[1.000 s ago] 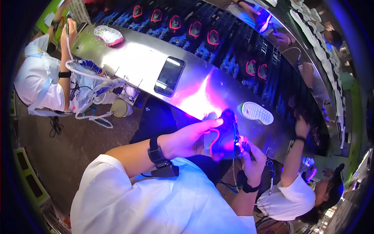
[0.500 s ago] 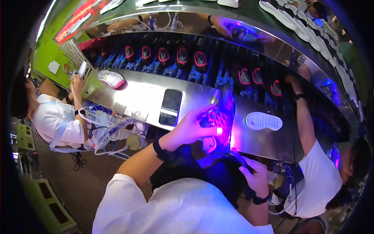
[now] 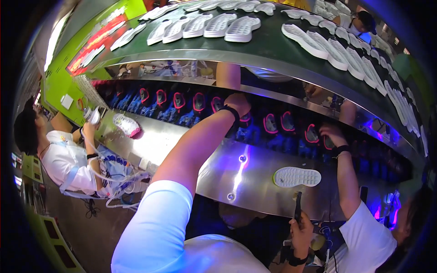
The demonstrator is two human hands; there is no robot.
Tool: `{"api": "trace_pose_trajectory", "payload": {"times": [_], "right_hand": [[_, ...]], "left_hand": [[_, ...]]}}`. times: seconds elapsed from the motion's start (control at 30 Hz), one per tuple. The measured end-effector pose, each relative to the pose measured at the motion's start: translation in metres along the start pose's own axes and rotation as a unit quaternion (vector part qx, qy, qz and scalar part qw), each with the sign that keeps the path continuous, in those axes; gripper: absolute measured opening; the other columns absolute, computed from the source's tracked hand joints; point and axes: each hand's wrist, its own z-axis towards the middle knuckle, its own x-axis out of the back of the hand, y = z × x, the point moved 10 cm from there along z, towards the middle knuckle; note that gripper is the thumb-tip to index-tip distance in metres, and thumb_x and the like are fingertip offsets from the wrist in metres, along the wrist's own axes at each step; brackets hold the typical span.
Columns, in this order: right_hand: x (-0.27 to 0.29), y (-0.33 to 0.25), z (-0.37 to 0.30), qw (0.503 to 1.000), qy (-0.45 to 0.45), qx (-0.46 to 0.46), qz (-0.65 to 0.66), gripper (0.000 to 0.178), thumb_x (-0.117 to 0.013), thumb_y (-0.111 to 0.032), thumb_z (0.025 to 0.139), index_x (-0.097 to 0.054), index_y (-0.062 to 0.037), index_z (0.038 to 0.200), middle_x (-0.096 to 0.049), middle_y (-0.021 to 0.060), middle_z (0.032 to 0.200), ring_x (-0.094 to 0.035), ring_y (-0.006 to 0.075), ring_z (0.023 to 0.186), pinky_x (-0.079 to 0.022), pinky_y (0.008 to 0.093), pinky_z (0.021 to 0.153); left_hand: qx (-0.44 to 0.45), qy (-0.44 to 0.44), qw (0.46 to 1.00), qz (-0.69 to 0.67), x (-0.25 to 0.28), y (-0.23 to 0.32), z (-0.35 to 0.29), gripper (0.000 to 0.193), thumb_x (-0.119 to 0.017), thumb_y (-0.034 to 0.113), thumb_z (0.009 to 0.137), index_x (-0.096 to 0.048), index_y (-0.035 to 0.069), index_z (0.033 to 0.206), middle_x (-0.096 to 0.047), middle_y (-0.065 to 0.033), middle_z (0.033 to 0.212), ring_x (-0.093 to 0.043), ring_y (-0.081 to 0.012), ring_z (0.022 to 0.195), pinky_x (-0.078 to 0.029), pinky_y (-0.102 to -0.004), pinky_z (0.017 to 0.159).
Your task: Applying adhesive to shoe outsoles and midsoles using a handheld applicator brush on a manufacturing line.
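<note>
On lower belt, shoe (image 3: 246,119) under left hand (image 3: 236,102); right hand (image 3: 304,227) holds brush (image 3: 298,204).

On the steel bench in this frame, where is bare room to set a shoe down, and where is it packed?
The steel bench is bare between the pink-soled shoe at its left and the white sole at its right, below the left hand. The dark shelf of blue shoes behind is packed, as is the upper belt of white soles.

A steel bench (image 3: 191,150) carries a white sole (image 3: 297,176); soles (image 3: 218,25) line the green belt (image 3: 268,48).
</note>
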Motion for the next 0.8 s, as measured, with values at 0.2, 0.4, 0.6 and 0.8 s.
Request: {"api": "trace_pose_trajectory", "payload": {"times": [0.2,0.4,0.6,0.8], "right_hand": [[0.016,0.018,0.026,0.999,0.028,-0.01,0.024,0.036,-0.063,-0.005,0.095,-0.062,-0.0003,0.131,-0.06,-0.0011,0.081,-0.048,0.0039,0.058,-0.037,0.0209,0.051],[0.012,0.041,0.069,0.99,0.038,0.038,0.132,0.037,-0.058,0.001,0.096,-0.057,0.0025,0.133,-0.06,0.0015,0.082,-0.049,0.0032,0.055,-0.038,0.019,0.044],[0.016,0.035,0.067,0.987,0.052,0.048,0.143,0.039,-0.059,-0.001,0.097,-0.056,0.0037,0.136,-0.06,0.0017,0.082,-0.049,0.0034,0.053,-0.039,0.0196,0.043],[0.013,0.041,0.068,0.99,0.03,0.049,0.132,0.038,-0.059,0.0,0.098,-0.057,0.0022,0.136,-0.058,-0.0009,0.078,-0.049,0.0033,0.053,-0.041,0.0199,0.045]], "left_hand": [[0.04,0.044,0.99,0.125,0.001,0.025,0.007,0.045,-0.06,0.04,0.093,-0.075,0.001,0.109,-0.074,-0.0212,0.092,-0.072,-0.0438,0.093,-0.057,-0.0499,0.09],[-0.237,0.126,0.963,0.025,0.001,0.151,-0.07,0.082,-0.081,0.044,0.075,-0.055,-0.001,0.138,-0.059,-0.0257,0.131,-0.059,-0.0439,0.121,-0.054,-0.0492,0.097],[-0.156,0.019,0.988,-0.013,-0.029,0.133,-0.06,0.1,-0.091,0.036,0.056,-0.051,0.0,0.14,-0.052,-0.024,0.135,-0.052,-0.0462,0.122,-0.051,-0.0511,0.102],[-0.165,0.02,0.986,-0.002,-0.019,0.116,-0.043,0.1,-0.091,0.033,0.053,-0.052,-0.001,0.14,-0.052,-0.0267,0.138,-0.047,-0.0504,0.13,-0.046,-0.053,0.108]]}}
